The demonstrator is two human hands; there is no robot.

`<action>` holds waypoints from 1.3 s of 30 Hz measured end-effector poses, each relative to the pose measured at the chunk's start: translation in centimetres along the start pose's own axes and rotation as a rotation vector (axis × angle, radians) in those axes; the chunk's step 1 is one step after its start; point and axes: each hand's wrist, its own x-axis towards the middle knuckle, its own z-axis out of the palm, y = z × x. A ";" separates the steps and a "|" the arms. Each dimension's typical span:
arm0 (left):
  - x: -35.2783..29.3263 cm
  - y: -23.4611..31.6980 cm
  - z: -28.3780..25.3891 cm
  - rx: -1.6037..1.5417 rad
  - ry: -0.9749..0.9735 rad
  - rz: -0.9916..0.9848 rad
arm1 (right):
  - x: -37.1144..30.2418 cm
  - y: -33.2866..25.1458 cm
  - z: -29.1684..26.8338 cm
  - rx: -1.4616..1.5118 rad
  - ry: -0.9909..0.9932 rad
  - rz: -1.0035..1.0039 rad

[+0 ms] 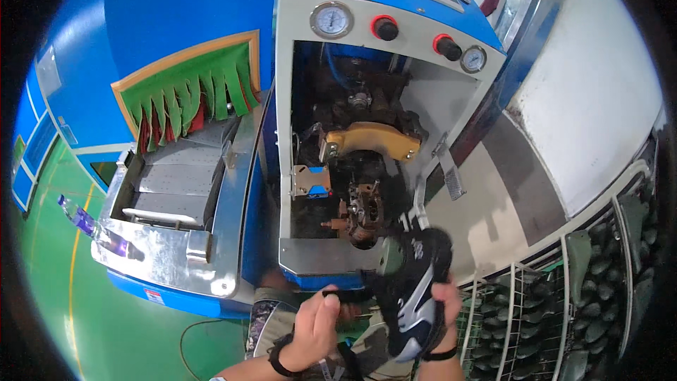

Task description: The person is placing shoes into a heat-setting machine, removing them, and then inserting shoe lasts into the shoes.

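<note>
In front of the machine I hold a black shoe upper (417,295) with silver-grey and white markings. It is tilted, and a grey-green piece (390,257), perhaps part of a shoe last, shows at its upper left. My right hand (446,303) is closed around the shoe's right side. To the left, my left hand (317,324) is closed, thumb uppermost, at a dark strip-like piece (349,295) that reaches toward the shoe. Whether that strip belongs to the shoe I cannot tell. Just beyond the shoe is the machine's metal clamp assembly (363,212), under a yellow-brown curved block (374,140).
The machine's front ledge (328,256) lies just beyond my hands. On the left, a conveyor (176,176) runs under a green strip curtain (194,102); a clear bottle with a purple label (88,222) lies on its metal edge. Racks of dark shoe lasts (599,296) stand on the right.
</note>
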 end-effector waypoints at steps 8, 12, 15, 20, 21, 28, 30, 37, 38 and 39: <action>1.3 -4.1 -4.5 0.502 -0.369 -0.113 | 9.7 -6.9 11.7 -1.130 -0.218 -0.240; 0.2 -6.4 -4.8 0.491 -0.486 -0.125 | 13.8 -6.9 16.0 -1.773 -0.340 -0.152; -0.2 -8.1 -5.2 0.496 -0.547 -0.075 | 16.3 -5.1 17.0 -2.034 -0.425 -0.054; -0.1 -8.3 -6.8 0.532 -0.618 -0.174 | 18.9 -3.6 15.3 -2.054 -0.293 -0.065; 0.0 -8.4 -7.0 0.572 -0.618 -0.173 | 18.6 -3.2 15.7 -2.095 -0.218 -0.034; 1.0 -9.6 -7.2 0.559 -0.500 -0.053 | 16.4 -1.7 15.3 -2.141 -0.069 -0.196; 0.9 -8.8 -6.3 0.561 -0.486 -0.027 | 15.7 -2.1 14.7 -2.101 -0.064 -0.351; -0.7 -6.4 -3.9 0.515 -0.551 0.052 | 11.0 -1.5 14.5 -1.943 -0.056 -0.660; -0.6 -6.0 -3.9 0.529 -0.576 0.032 | 9.7 -1.3 14.0 -1.940 -0.071 -0.665; -0.6 -5.7 -3.8 0.541 -0.600 0.010 | 8.7 -1.0 12.7 -1.898 -0.108 -0.801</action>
